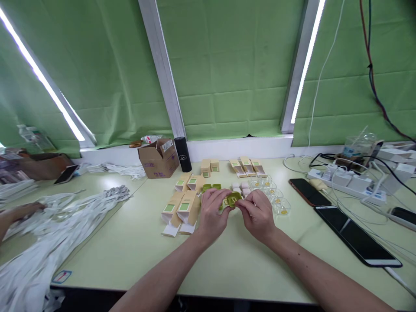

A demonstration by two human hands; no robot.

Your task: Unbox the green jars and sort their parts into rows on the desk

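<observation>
My left hand [212, 212] and my right hand [258, 214] meet at the middle of the pale green table [136, 242], both pinching a small green case [232, 199] held just above the surface. Tan cartons with green labels [183, 208] lie just left of my left hand. Behind my hands sit more green cases [211, 187], small white pieces [240, 187] and a row of clear plastic cups [276, 200] to the right. More tan cartons [247, 167] stand farther back.
An open cardboard box [158, 161] and a black cylinder [183, 154] stand near the window sill. Two phones [354, 236] and a power strip with cables [344, 180] lie at the right. White straps [65, 216] cover the left table, where another person's hand [19, 212] rests.
</observation>
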